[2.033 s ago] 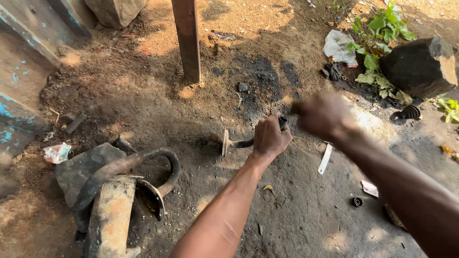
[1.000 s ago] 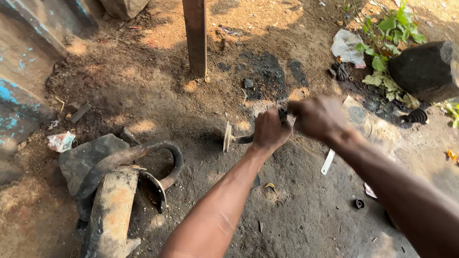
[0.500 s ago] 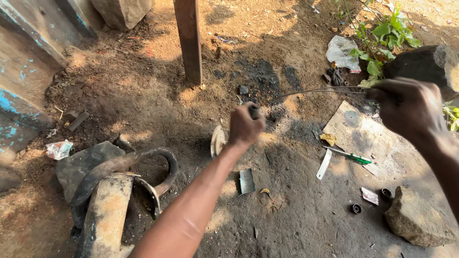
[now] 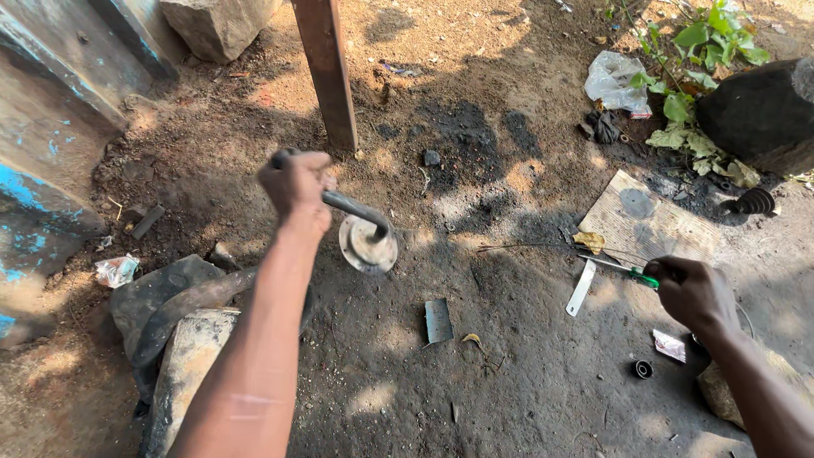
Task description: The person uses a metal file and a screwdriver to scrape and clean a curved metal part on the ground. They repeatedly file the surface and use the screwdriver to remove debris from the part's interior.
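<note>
Our left hand point(image 4: 295, 188) is raised over the dirt ground point(image 4: 509, 373), its fingers clamped around the dark shaft of a metal axle piece point(image 4: 356, 222) whose round flange hangs at the lower, right end, clear of the soil. Our right hand point(image 4: 697, 293) sits low at the right, fingers closed on the green handle of a screwdriver point(image 4: 623, 269); its thin blade points left, lying over the near edge of a flat board point(image 4: 653, 222).

Just left of the screwdriver a pale flat strip point(image 4: 582, 288) lies on the ground, and a thin wire point(image 4: 526, 247) runs along the dirt beyond it. A small grey metal plate point(image 4: 438, 320) rests near the middle, between our two arms, with a dry leaf beside it. Near the right hand we see a small black ring point(image 4: 643, 369) and a scrap of wrapper point(image 4: 670, 345).

To the left, under our left forearm, a curved piece of rubber tyre point(image 4: 182, 305) leans against a rusty metal part point(image 4: 182, 373). Farther off, an upright rusty post point(image 4: 329, 72) stands in the soil with a stone block point(image 4: 216, 25) behind it. At the far right sit a large dark rock point(image 4: 759, 114), green leafy plants point(image 4: 699, 51), a crumpled plastic bag point(image 4: 612, 80) and a ribbed black rubber boot point(image 4: 750, 202).
</note>
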